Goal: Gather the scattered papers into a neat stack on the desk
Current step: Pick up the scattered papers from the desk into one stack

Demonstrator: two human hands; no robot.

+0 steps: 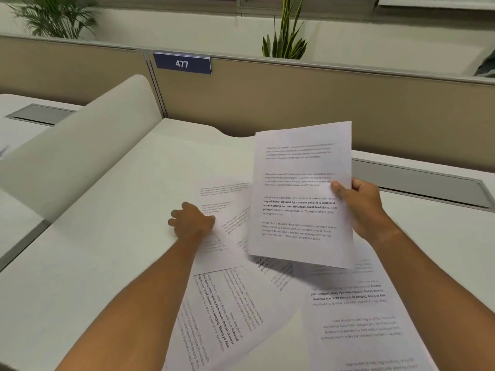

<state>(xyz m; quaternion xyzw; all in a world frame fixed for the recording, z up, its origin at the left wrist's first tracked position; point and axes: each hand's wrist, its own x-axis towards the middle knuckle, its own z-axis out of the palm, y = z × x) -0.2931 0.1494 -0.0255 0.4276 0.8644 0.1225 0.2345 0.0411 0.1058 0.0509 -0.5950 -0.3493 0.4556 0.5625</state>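
Papers (241,303) lie scattered over the white worktop (93,263), overlapping at odd angles beneath and between my two hands. I see the biggest one nearest me, below my right hand (361,207), long axis running away from me and its print upside down. Just inside my left forearm a second sheet (222,317) lies slanted, its text lines running roughly up and away, bold lines readable sideways. Farther out, under and just right of my left hand (192,220), more sheets fan out tilted, partly covering one another.

My right hand holds one sheet (301,194) lifted off the worktop, upright in portrait, text right way up toward me, thumb pinched on its right edge about midway along. My left hand rests palm down, fingers curled, pressing the left edge of the tilted sheets; I cannot tell whether it grips any.

Beyond both hands stands a beige partition (294,103) with a "477" sign (182,64).
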